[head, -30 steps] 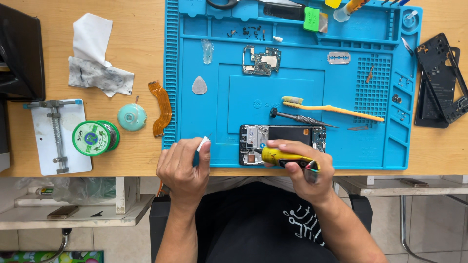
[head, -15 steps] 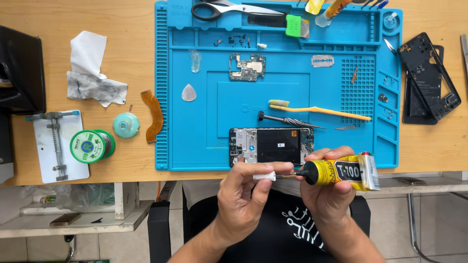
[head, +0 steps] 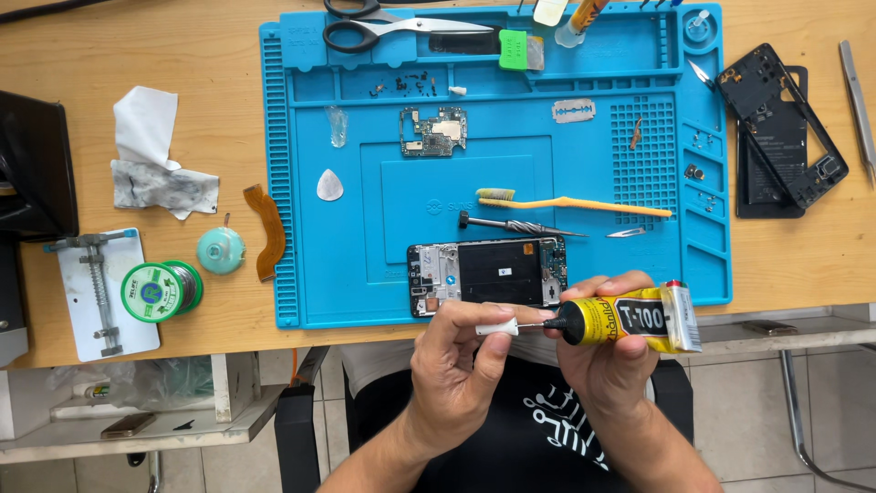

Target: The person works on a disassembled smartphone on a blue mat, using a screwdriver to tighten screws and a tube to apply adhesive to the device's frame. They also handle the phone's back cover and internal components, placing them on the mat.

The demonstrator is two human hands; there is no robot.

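Holding a yellow glue tube level at the near edge of the worktop, the right hand was curled closed around its black shoulder and body, thumb on top, the crimped tail pointing to 3 o'clock. The left hand pinched the small white cap between thumb and forefinger, the other fingers loosely folded; the cap sat at the end of the thin metal nozzle, at 9 o'clock from the tube. Whether the cap was fully seated on the nozzle or already partly drawn off could not be told.

Judging from the layout, the work stood midway: no bead of glue showed on the phone frame, which lay just beyond the hands at 12 o'clock on the blue silicone mat, stripped and open. So the teardown looked done and the gluing looked not yet started.

Farther out at 12 o'clock lay a screwdriver and a yellow toothbrush, then the circuit board, apart from the frame. Loose screws sat in a tray of the mat, so refitting appeared to remain. At 1 o'clock, off the mat, the black back housing rested on the worktop, well apart from the frame. At 10 o'clock were a solder spool and a crumpled tissue. Scissors lay at the mat's far edge.
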